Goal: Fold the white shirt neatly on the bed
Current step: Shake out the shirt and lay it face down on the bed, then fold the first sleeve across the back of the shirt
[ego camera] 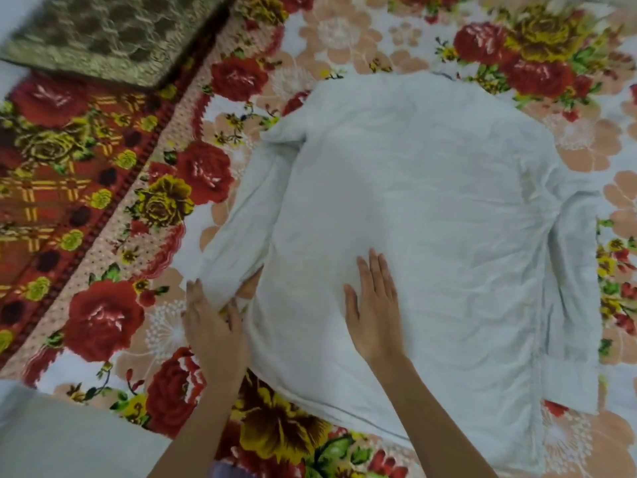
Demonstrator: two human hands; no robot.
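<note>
The white shirt (413, 208) lies spread flat on the bed, back side up, collar end far from me and hem near me. Its left sleeve (238, 229) runs down along the body. Its right sleeve (572, 288) lies along the right side. My left hand (213, 326) sits at the cuff end of the left sleeve, fingers on the cloth; it is blurred, so I cannot tell if it pinches the cuff. My right hand (374, 312) lies flat, fingers straight, pressing on the lower body of the shirt.
A floral blanket (113, 208) with red and yellow roses covers the bed. A green-gold patterned cushion (110, 32) sits at the far left corner. A pale surface (51, 436) shows at the near left.
</note>
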